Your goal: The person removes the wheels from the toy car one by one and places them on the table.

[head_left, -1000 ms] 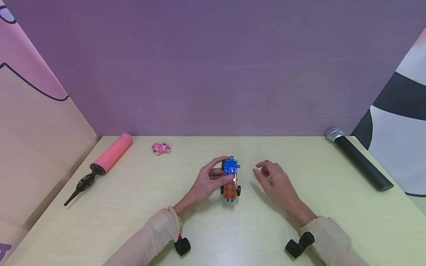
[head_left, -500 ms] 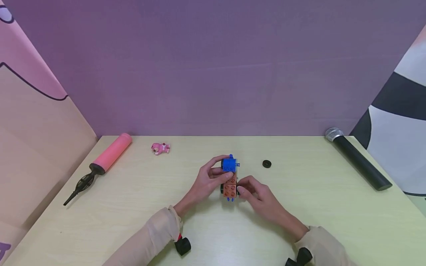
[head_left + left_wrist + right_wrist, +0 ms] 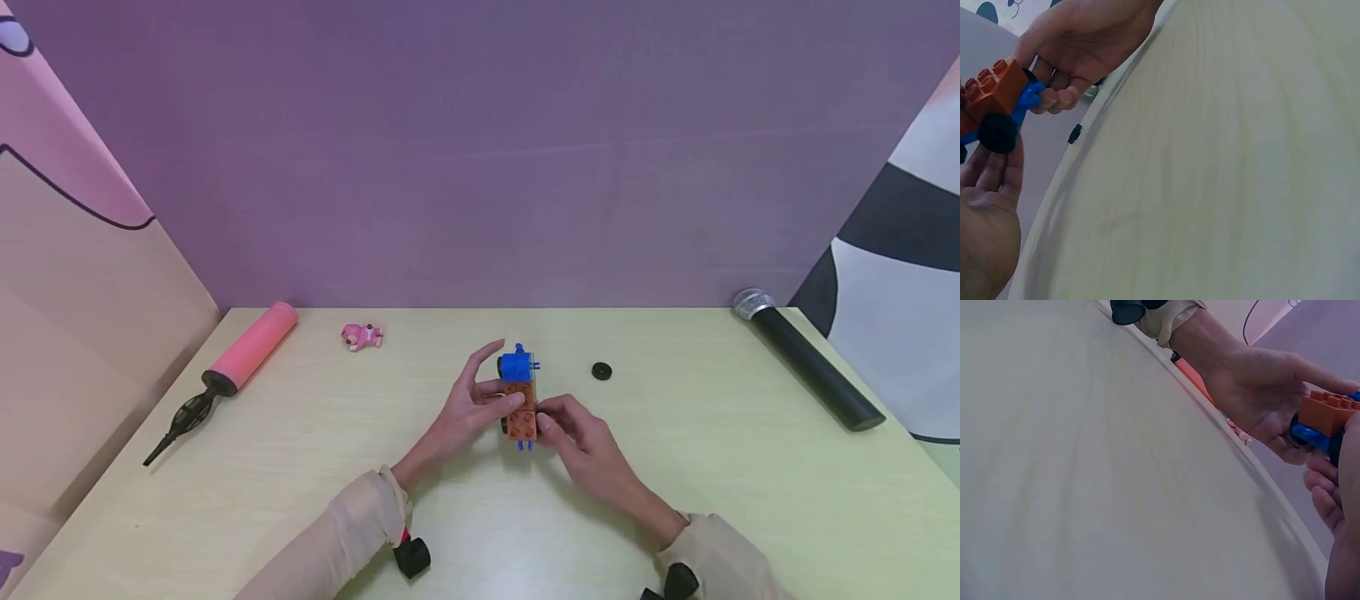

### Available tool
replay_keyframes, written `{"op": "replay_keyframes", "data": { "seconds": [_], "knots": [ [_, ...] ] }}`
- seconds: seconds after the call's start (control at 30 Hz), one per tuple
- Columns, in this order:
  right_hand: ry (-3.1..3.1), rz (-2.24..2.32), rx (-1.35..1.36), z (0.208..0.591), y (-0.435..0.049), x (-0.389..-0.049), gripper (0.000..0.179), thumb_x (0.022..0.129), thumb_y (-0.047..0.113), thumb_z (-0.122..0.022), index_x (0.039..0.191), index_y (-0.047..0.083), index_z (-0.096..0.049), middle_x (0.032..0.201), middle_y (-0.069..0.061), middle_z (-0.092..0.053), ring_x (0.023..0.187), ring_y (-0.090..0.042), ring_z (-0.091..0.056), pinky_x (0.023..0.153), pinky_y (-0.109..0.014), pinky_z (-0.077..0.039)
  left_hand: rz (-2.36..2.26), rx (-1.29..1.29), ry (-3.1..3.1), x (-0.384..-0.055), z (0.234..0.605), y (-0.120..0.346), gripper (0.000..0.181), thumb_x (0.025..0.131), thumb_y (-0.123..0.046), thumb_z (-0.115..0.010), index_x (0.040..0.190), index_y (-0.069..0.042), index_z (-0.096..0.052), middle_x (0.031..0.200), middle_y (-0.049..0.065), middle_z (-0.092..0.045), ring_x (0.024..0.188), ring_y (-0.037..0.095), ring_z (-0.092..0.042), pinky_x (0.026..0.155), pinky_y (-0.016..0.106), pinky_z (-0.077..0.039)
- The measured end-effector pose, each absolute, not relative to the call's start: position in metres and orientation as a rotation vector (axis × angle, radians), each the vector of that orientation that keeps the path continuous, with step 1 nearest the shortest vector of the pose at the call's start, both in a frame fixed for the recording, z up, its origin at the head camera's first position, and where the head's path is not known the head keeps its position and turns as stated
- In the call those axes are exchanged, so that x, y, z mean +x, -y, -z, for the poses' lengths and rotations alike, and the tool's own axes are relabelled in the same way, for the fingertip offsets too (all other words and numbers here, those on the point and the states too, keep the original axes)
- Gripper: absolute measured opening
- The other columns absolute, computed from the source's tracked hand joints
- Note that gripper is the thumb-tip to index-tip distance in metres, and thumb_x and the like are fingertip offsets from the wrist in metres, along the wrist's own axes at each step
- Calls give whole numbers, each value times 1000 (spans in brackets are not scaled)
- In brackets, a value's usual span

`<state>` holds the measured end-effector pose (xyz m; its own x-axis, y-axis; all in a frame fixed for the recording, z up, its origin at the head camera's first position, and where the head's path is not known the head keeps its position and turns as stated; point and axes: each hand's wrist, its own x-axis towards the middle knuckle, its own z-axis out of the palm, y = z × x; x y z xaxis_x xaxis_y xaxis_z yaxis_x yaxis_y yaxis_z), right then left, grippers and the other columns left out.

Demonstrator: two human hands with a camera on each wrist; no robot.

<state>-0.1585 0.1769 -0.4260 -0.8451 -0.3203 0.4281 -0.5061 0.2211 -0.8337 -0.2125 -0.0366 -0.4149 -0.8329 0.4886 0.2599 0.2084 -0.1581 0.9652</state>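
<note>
A toy car of orange and blue building blocks (image 3: 520,400) is held in my left hand (image 3: 465,417), thumb across its studded top and index finger raised off it. Its blue end points away from me, with a bare blue axle end sticking out on the right. My right hand (image 3: 588,446) pinches the black wheel (image 3: 1337,447) on the car's near right side; fingertips mostly hide it in the head view. A near left wheel (image 3: 997,133) shows large in the left wrist view. One loose black wheel (image 3: 602,371) lies flat on the table, beyond my right hand.
On the pale table (image 3: 300,500), a pink balloon pump (image 3: 255,346) with a black nozzle lies at left. A small pink bear figure (image 3: 362,336) is near the back edge, a black microphone (image 3: 813,362) at right. A purple wall (image 3: 480,167) stands behind.
My right hand set a wheel down on the table, then moved left and nearer to the car's near right wheel. My left index finger has lifted off the car's blue end.
</note>
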Motion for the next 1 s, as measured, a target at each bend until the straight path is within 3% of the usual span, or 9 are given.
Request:
{"op": "replay_keyframes", "data": {
  "seconds": [0.1,0.2,0.37,0.5,0.83,1.0],
  "knots": [
    [2287,-1701,774,426,-176,-158,18,107,-1,-50,123,-6,-58,114,-18,-71,99,-14,-71,86,-29,-59,-2073,784,-1883,-212,416,37,75,100,-28,-69,160,-9,-28,128,25,-67,117,35,-66,103,47,-50],
    [2270,-1687,753,426,-175,-158,18,107,-1,-50,123,-5,-58,111,-16,-72,96,-15,-71,85,-27,-58,-2046,778,-1882,-212,417,36,65,99,-35,-70,148,-2,-45,124,19,-69,114,29,-67,101,42,-52],
    [2273,-1652,715,426,-173,-158,18,108,0,-50,124,-4,-58,108,-11,-72,92,-17,-69,82,-27,-57,-2048,816,-1891,-212,419,33,46,99,-29,-72,130,4,-62,117,10,-70,105,21,-70,95,36,-55],
    [2281,-1675,688,425,-172,-158,19,108,2,-51,124,-3,-58,109,-11,-71,94,-15,-69,84,-27,-57,-2050,825,-1925,-212,419,32,41,99,-24,-70,127,5,-64,115,8,-70,102,20,-70,93,34,-55],
    [2297,-1793,616,423,-170,-159,22,109,8,-51,128,-3,-55,112,-15,-66,98,-17,-66,87,-30,-57,-2031,810,-1966,-211,418,34,44,101,-31,-68,130,2,-64,119,12,-66,103,28,-72,97,38,-55],
    [2293,-1870,630,424,-169,-161,23,110,9,-50,127,-5,-53,119,-20,-65,107,-19,-67,92,-30,-56,-2022,818,-1993,-211,418,34,44,101,-32,-68,129,2,-64,118,12,-69,105,23,-69,97,37,-54]
  ]
}}
